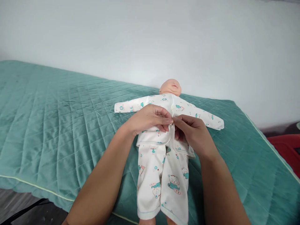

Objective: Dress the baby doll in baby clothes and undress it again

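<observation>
A baby doll (pixel 169 86) lies on its back, dressed in a white printed jacket (pixel 161 99) and matching trousers (pixel 174 175) with cartoon bears. Both sleeves stretch out to the sides. Over the doll's belly, my left hand (pixel 150 118) pinches the jacket's front edge between thumb and fingers, close to a small button. Opposite it, my right hand (pixel 191 128) pinches the other side of the same front opening. The fingertips of both hands meet there and partly hide the fastening. Higher up the front, a button (pixel 172 107) shows near the chest.
Beneath the doll is a green quilted bedspread (pixel 58 125) with pale piping along its edge. A white wall (pixel 140 40) rises behind the bed. At the right stands a red object (pixel 284 145), partly cut off. A dark cable (pixel 28 207) shows at lower left.
</observation>
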`<state>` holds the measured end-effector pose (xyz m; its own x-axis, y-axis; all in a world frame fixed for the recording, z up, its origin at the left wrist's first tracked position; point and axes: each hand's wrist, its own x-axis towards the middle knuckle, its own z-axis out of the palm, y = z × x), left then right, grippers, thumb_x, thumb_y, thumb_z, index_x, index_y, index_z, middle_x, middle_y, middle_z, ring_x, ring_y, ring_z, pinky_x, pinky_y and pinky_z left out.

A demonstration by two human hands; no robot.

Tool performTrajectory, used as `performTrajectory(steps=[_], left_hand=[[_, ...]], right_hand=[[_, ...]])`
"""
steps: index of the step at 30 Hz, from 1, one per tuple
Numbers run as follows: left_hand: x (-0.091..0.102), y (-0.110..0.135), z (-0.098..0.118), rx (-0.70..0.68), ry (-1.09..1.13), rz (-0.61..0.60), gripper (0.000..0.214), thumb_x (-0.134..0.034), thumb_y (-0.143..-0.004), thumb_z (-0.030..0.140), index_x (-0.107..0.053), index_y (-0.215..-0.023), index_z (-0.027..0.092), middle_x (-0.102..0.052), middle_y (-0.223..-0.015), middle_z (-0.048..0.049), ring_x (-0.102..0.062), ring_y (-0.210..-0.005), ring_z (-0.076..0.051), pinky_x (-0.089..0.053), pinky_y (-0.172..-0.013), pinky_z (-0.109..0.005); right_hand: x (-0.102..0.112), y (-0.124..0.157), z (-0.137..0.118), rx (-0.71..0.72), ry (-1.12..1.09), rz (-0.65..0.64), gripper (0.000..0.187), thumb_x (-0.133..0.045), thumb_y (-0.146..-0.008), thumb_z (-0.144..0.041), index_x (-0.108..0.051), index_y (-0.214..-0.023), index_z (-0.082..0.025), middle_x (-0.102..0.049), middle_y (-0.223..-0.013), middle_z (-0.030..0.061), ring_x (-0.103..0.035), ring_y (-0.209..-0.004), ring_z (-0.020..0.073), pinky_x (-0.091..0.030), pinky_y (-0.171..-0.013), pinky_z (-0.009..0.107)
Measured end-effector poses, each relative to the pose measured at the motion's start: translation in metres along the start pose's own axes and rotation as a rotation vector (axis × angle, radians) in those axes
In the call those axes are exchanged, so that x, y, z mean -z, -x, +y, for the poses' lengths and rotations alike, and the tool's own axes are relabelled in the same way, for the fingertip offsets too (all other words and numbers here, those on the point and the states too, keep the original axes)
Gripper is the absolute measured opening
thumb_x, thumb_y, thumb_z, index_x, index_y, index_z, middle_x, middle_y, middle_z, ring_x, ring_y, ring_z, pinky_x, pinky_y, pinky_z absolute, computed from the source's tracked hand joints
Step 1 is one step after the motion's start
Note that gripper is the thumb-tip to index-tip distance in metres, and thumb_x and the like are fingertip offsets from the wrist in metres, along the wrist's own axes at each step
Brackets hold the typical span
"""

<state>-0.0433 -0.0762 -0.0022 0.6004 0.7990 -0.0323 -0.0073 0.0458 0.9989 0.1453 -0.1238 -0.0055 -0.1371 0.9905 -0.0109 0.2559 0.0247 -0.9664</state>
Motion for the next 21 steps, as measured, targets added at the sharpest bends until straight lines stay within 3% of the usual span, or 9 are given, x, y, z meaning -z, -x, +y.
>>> performTrajectory(steps=[10,21], left_hand=[[-0.0029,-0.0018,-0.0023,0.011,0.019,0.087,0.025,-0.084,-0.075,0.031,-0.068,-0.079,0.013,-0.069,-0.066,-0.0012,-0.066,-0.058,-0.010,-0.057,-0.058,-0.020],[-0.0055,0.0025,0.0029,0.019,-0.104,0.067,0.024,-0.081,-0.077,0.035,-0.072,-0.080,0.014,-0.072,-0.074,-0.0038,-0.068,-0.068,-0.012,-0.059,-0.066,-0.023]], right_hand=[[-0.0040,-0.0007,-0.0026,-0.051,-0.051,0.071,0.045,-0.058,-0.095,-0.051,-0.061,-0.064,-0.018,-0.059,-0.048,0.0003,-0.052,-0.044,0.0099,-0.038,-0.044,0.021],[-0.0067,-0.0018,-0.0029,-0.059,-0.106,0.120,0.034,-0.061,-0.094,-0.043,-0.059,-0.069,-0.019,-0.066,-0.056,0.0004,-0.056,-0.044,0.0095,-0.039,-0.043,0.019]])
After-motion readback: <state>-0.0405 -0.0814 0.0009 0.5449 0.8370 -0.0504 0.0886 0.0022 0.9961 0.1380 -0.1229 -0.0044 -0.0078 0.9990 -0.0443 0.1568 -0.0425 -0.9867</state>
